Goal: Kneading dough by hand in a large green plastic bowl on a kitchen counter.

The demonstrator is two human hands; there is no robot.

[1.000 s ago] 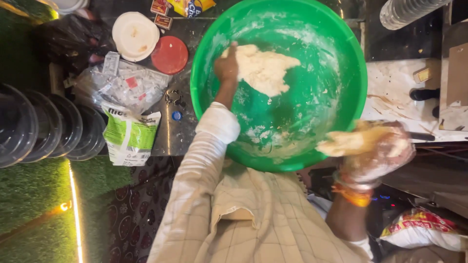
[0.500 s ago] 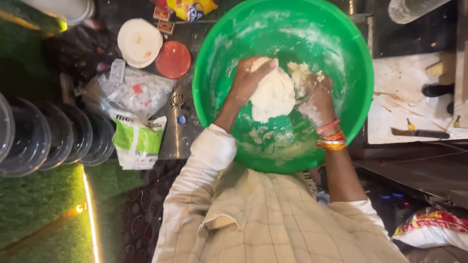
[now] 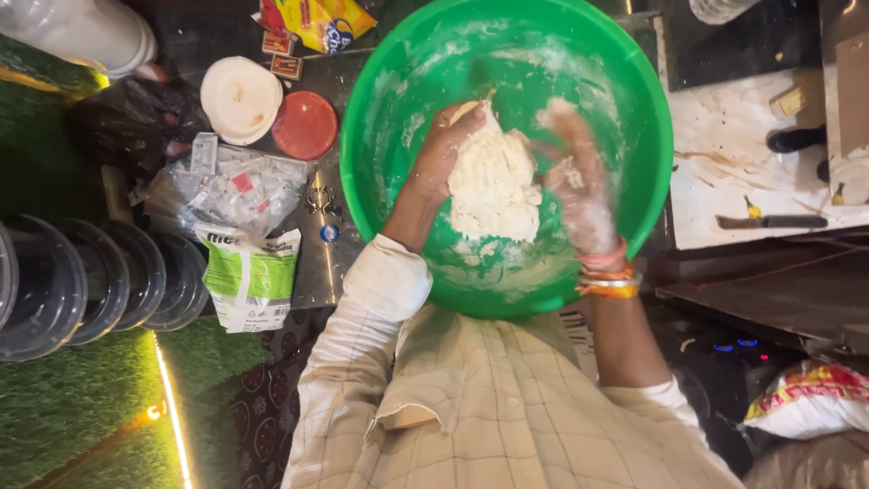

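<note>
Dough lump (image 3: 493,181) inside green basin (image 3: 380,118) is gripped by left hand (image 3: 439,154); right hand (image 3: 579,186) is spread open against it. Loose flour remains unincorporated.

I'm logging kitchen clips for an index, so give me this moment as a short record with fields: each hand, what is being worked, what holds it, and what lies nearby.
left hand: left hand, floury, pressed against the side of the dough
right hand: right hand, floury and blurred, at the other side of the dough; bangles on the wrist
worked thing: dough, one pale lump
container: green basin, inside smeared with flour
nearby: red lid beside a white lid; green and white packet; knife on the white counter
</note>
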